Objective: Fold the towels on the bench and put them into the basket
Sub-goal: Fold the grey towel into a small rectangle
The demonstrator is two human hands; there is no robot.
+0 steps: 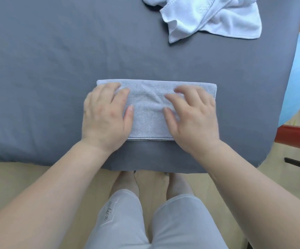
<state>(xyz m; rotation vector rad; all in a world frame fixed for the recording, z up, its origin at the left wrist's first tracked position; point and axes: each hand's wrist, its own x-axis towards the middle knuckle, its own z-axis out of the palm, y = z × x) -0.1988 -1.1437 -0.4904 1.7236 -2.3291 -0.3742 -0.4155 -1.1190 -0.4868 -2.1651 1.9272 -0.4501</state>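
Folded towel (148, 108) sits near the bench's (46, 60) front edge. Crumpled towels (214, 17) lie behind, far right.

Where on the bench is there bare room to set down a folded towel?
The whole left side of the bench is bare, and so is the strip between the grey towel and the white towels. The far right corner is crowded.

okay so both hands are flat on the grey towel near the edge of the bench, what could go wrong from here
1. The folded grey towel lies close to the bench's near edge; a push from the left hand or right hand could slide it off onto the floor.
2. The hands only press, without gripping, so its layers may shift when lifted.
3. No basket is in view, so the carry could loosen the fold. The crumpled white towel remains unfolded.
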